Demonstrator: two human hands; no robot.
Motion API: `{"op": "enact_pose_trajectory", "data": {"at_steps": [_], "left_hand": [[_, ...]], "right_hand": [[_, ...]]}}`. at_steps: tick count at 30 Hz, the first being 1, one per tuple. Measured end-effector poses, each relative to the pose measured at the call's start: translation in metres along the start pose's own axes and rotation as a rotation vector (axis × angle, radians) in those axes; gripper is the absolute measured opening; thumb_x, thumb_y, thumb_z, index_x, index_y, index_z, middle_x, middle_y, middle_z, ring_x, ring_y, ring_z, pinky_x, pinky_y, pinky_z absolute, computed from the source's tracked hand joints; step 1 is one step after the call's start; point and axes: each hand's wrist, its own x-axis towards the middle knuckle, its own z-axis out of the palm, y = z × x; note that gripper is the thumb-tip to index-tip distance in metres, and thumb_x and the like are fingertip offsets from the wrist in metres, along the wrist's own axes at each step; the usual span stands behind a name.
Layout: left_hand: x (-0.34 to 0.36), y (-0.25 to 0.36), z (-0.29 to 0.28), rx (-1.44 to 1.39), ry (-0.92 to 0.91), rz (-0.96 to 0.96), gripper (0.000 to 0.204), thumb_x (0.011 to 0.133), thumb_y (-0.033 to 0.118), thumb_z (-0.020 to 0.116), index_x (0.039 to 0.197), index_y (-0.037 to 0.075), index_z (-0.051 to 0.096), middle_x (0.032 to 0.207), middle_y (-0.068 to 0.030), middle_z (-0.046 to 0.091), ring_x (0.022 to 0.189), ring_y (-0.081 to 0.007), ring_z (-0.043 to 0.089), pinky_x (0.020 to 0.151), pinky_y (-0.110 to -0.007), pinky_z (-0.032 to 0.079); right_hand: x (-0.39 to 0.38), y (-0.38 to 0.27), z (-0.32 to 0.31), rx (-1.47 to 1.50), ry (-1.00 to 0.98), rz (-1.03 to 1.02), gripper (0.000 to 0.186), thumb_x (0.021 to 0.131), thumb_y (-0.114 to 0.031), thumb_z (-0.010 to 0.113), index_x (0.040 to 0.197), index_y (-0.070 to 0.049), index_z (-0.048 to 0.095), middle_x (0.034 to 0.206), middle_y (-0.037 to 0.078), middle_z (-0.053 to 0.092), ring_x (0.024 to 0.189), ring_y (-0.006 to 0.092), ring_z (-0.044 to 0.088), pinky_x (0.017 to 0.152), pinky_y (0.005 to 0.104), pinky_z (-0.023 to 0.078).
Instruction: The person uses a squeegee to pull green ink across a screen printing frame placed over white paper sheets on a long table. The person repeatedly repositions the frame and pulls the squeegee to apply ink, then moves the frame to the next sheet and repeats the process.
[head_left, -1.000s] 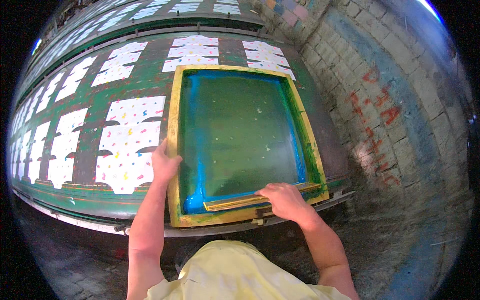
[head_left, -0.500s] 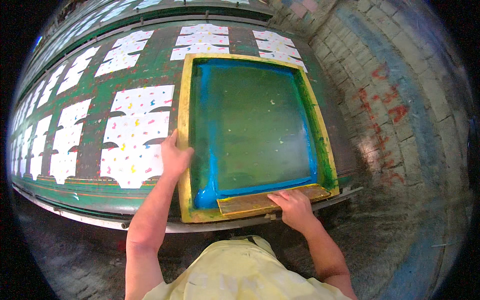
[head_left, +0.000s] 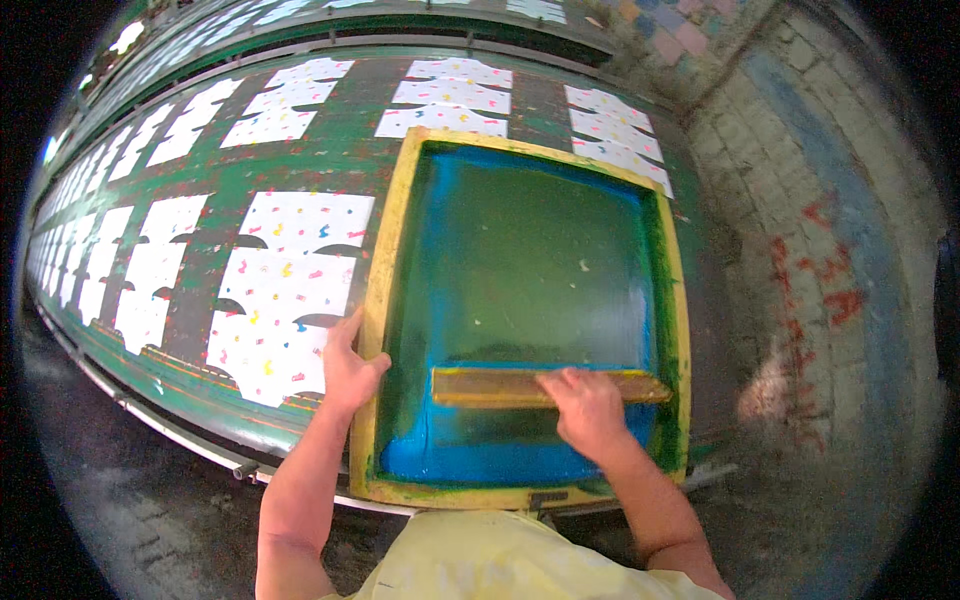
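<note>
A large screen frame (head_left: pixel 390 220) with yellow edges, green mesh and smeared blue ink lies on the long green printing table. Its left edge is gripped by my left hand (head_left: pixel 355 365), fingers curled round the wood. Inside the frame, my right hand (head_left: pixel 585 405) holds a long wooden squeegee (head_left: pixel 480 385), lying crosswise over the lower part of the mesh, with blue ink around it. White cut fabric pieces (head_left: pixel 280 270) printed with small coloured motifs lie just left of the frame.
More rows of printed white pieces (head_left: pixel 450 95) run along the table behind and to the left. A second long table (head_left: pixel 300 20) stands further back. On the right is a grey block surface (head_left: pixel 830 170) with red and blue paint. A metal rail (head_left: pixel 180 430) edges the table.
The squeegee in my right hand has moved from the frame's bottom edge up onto the mesh, with blue ink now below it. The frame appears lower in view, my left hand still on it.
</note>
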Motion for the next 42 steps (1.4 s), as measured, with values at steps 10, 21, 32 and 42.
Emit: {"op": "enact_pose_trajectory", "data": {"at_steps": [10, 21, 32, 42], "left_hand": [[-0.010, -0.004, 0.004, 0.115, 0.042, 0.099, 0.071, 0.079, 0.012, 0.089, 0.148, 0.005, 0.072, 0.142, -0.0273, 0.069, 0.133, -0.0438, 0.065, 0.121, -0.050, 0.049], [-0.008, 0.016, 0.008, 0.273, 0.125, 0.190, 0.049, 0.089, 0.012, 0.088, 0.136, 0.005, 0.078, 0.137, -0.0233, 0.073, 0.120, -0.0434, 0.069, 0.107, -0.053, 0.056], [-0.009, 0.014, 0.009, 0.294, 0.138, 0.209, 0.049, 0.090, 0.015, 0.085, 0.138, 0.006, 0.077, 0.132, -0.0227, 0.074, 0.122, -0.0426, 0.069, 0.108, -0.053, 0.057], [-0.011, 0.015, 0.012, 0.282, 0.218, 0.035, 0.056, 0.094, 0.034, 0.084, 0.141, 0.005, 0.074, 0.125, -0.0250, 0.074, 0.121, -0.0440, 0.069, 0.104, -0.054, 0.058]], "right_hand": [[0.247, 0.163, 0.021, -0.042, 0.086, 0.009, 0.050, 0.085, 0.000, 0.068, 0.131, -0.017, 0.080, 0.120, 0.014, 0.079, 0.111, 0.0397, 0.077, 0.098, 0.0532, 0.061], [0.358, 0.250, 0.040, -0.156, 0.084, 0.052, 0.050, 0.090, 0.000, 0.070, 0.139, -0.013, 0.075, 0.123, 0.022, 0.079, 0.116, 0.0453, 0.075, 0.103, 0.0573, 0.058], [0.271, 0.185, -0.007, -0.095, -0.212, 0.032, 0.044, 0.089, -0.014, 0.086, 0.132, -0.007, 0.079, 0.128, 0.021, 0.079, 0.122, 0.0440, 0.074, 0.105, 0.0557, 0.058], [0.035, 0.033, -0.018, -0.120, -0.279, 0.032, 0.037, 0.089, -0.016, 0.082, 0.126, -0.011, 0.078, 0.119, 0.018, 0.078, 0.109, 0.0421, 0.076, 0.094, 0.0575, 0.059]]}}
